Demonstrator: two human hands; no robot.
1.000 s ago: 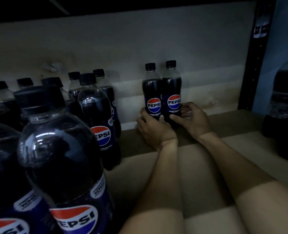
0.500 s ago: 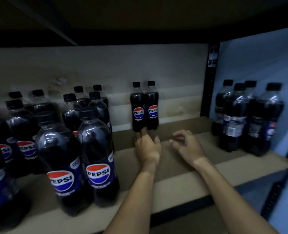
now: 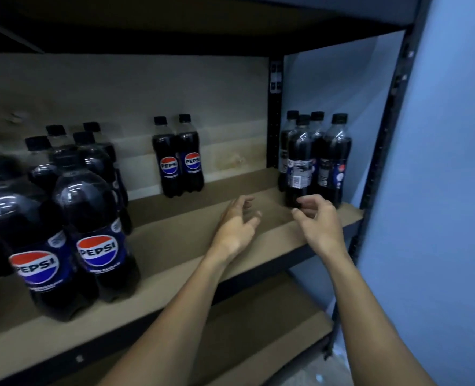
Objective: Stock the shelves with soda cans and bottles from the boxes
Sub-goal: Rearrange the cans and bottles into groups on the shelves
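Note:
Two small Pepsi bottles point(image 3: 178, 158) stand side by side against the back wall of the brown shelf point(image 3: 175, 235). A cluster of several small dark bottles point(image 3: 313, 160) stands at the shelf's right end. My left hand point(image 3: 237, 224) hovers over the shelf's middle, fingers apart and empty. My right hand point(image 3: 318, 218) is just in front of the right cluster, fingers curled apart near the nearest bottle's base, holding nothing. Large Pepsi bottles point(image 3: 91, 232) crowd the left side.
A black metal upright point(image 3: 381, 129) frames the right edge, with a blue wall point(image 3: 439, 162) beyond it. A lower shelf board point(image 3: 258, 338) shows beneath. The upper shelf's dark underside point(image 3: 175, 23) hangs overhead.
Both hands let go of the two small bottles at the back wall and pulled back toward the right. The view drew away from the shelf, revealing the right cluster.

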